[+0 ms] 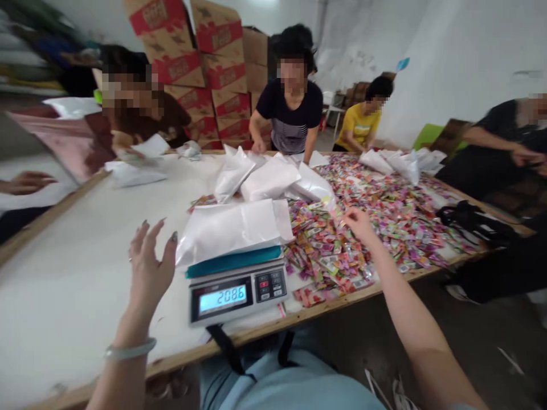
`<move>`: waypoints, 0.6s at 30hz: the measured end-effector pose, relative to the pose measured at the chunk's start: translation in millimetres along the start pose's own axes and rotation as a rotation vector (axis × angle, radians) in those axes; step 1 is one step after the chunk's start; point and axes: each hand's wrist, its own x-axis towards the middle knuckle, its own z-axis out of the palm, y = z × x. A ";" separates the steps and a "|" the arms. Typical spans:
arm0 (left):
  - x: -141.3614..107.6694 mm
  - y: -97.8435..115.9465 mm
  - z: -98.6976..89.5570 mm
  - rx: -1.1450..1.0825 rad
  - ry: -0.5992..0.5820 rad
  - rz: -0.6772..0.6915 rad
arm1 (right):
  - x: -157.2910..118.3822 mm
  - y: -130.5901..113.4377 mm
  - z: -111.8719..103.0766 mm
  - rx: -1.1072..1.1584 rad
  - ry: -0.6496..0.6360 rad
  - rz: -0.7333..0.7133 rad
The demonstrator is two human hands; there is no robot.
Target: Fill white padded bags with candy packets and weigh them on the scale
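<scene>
The filled white bag (235, 228) lay on its side upon the teal tray (235, 263) of the scale (251, 290), at the near edge of the table (85, 273). The lit display (223, 297) showed 208.6. Your left hand (149, 265) was just to the left of this bag, apart from it, with the fingers widely spread and raised; it had hold of nothing. A pale bracelet (131, 348) was around your left wrist. Your right hand (359, 222) was to the right of the bag, above the wide heap of small colourful packets (337, 250). Its fingertips were drawn together beside a packet, but because of the blur I cannot tell whether they gripped it.

Just beyond the bag on the scale, several other white bags (273, 176) leaned on one another. More white bags (404, 162) lay at the far right, upon the packets. On the far side stood a person in a dark top (294, 108), with a person in brown (149, 119) to the left and a person in yellow (361, 125) to the right. At the left edge another person's hand (32, 182) was visible. Stacked cartons (222, 74) rose behind these people.
</scene>
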 end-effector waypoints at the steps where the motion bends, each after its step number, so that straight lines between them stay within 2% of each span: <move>1: -2.5 -5.1 -5.4 0.018 0.011 -0.043 | 5.5 -2.6 1.4 0.058 0.015 0.005; 3: -7.0 -11.0 -14.2 0.044 0.015 -0.116 | 19.7 -11.9 18.0 0.164 -0.022 0.014; 4: -8.7 -12.1 -16.9 0.052 0.013 -0.146 | 28.2 -19.0 32.9 0.207 -0.088 0.015; 8: -12.3 -12.5 -18.2 0.059 -0.066 -0.222 | 59.3 -55.3 104.9 0.329 -0.578 -0.011; 9: -13.0 -12.8 -18.0 0.066 -0.075 -0.224 | 63.6 -61.5 116.5 0.359 -0.641 -0.003; 10: -13.8 -13.3 -18.2 0.076 -0.078 -0.227 | 65.9 -64.2 122.8 0.386 -0.652 0.015; 11: -15.0 -14.1 -19.0 0.087 -0.075 -0.234 | 66.5 -62.8 123.7 0.409 -0.620 0.043; 13: -17.8 -16.8 -21.4 0.103 -0.074 -0.262 | 63.2 -47.0 111.9 0.446 -0.502 0.136; 15: -20.6 -20.7 -23.7 0.101 -0.088 -0.282 | 57.3 -17.3 89.5 0.493 -0.341 0.241; 18: -22.0 -26.7 -23.6 0.089 -0.101 -0.266 | 52.7 35.6 55.4 0.536 -0.004 0.345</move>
